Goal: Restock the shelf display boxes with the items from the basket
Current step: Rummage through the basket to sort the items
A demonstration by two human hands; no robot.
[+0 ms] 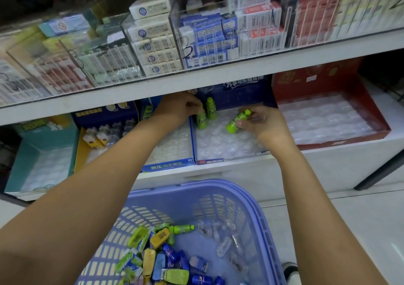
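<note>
Left hand [181, 108] pinches upright bottle [201, 120]; right hand [263, 123] grips tilted bottle [236, 122]; basket [251, 199] cut off

Two green bottles [211, 110] upright in blue box [229, 159]

I see the white upper shelf board [218, 74] hanging low over the dark blue cardboard display box [229, 159]. Two green plastic bottles [211, 109] stand upright, blocking its back left corner. The clear plastic pocket tray [218, 144] lies open toward the front edge and right wall.
</note>
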